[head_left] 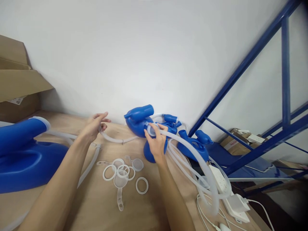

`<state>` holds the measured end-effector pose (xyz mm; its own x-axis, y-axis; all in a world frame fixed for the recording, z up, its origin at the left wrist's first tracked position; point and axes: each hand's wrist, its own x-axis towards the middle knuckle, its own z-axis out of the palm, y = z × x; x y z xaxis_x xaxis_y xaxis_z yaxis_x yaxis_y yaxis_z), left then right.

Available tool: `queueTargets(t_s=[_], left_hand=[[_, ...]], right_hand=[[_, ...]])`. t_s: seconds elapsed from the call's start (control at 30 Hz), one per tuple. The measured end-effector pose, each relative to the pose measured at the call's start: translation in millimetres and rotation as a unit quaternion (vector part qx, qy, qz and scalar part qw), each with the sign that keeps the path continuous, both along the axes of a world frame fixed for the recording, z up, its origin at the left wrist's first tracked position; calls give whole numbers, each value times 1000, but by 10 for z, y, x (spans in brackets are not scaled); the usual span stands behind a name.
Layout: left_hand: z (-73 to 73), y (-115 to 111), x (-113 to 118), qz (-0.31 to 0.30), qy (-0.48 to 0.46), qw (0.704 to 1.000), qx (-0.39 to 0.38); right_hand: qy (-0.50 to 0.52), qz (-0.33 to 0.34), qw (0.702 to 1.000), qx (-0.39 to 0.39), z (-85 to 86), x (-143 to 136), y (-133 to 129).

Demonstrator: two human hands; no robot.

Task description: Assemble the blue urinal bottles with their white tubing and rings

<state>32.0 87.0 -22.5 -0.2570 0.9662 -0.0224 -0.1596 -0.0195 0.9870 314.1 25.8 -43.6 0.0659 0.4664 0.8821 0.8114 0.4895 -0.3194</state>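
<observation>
My left hand is at the left centre, its fingers curled round the end of a translucent hose that runs right behind the blue parts. My right hand grips a clear round cap at the mouth of a blue funnel-shaped piece. Past the right hand, a thick translucent tube loops to the right. Behind stands a blue bottle with an angled neck. White rings and translucent strap caps lie on the wooden table between my forearms.
A large blue bottle sits at the left, near a cardboard box. More blue bottles stand at the right, beside coiled tubing, a white power strip and cables. A blue metal rack rises at the right.
</observation>
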Motion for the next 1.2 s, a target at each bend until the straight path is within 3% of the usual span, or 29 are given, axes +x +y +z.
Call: queueTargets(t_s=[0.07,0.17,0.23,0.3,0.4,0.53,0.67,0.8,0.87,0.93,1.07,1.2], left_hand=[[-34,47,-68,108,41,993,17],[-168,55,-149,248,135,959,13],[-268,17,-187,299,217,929,-1],[-341,-25,-222,306,303,903,-17],[-402,-44,-290,254,400,879,-43],[-479,0,-404,182,453,866,-105],[-442,-9,-480,178,478,852,-117],[-136,-66,-436,189,508,841,17],[6,-84,-329,136,518,838,106],[56,-83,-166,35,526,829,187],[-110,-2,181,-160,497,814,253],[-347,126,306,-199,483,820,233]], right_hand=[[43,-21,998,31,148,117,-46],[74,-29,994,74,341,245,-136],[79,-23,992,93,433,286,-195],[92,-12,992,89,494,297,-242],[133,22,989,55,530,288,-269],[197,75,978,-8,508,288,-229],[225,101,967,-61,444,273,-165],[229,92,964,-101,354,186,-104],[212,83,966,-120,299,124,-76],[184,82,970,-138,235,60,-51],[137,72,971,-182,77,-60,3],[81,58,966,-241,-90,-140,75]])
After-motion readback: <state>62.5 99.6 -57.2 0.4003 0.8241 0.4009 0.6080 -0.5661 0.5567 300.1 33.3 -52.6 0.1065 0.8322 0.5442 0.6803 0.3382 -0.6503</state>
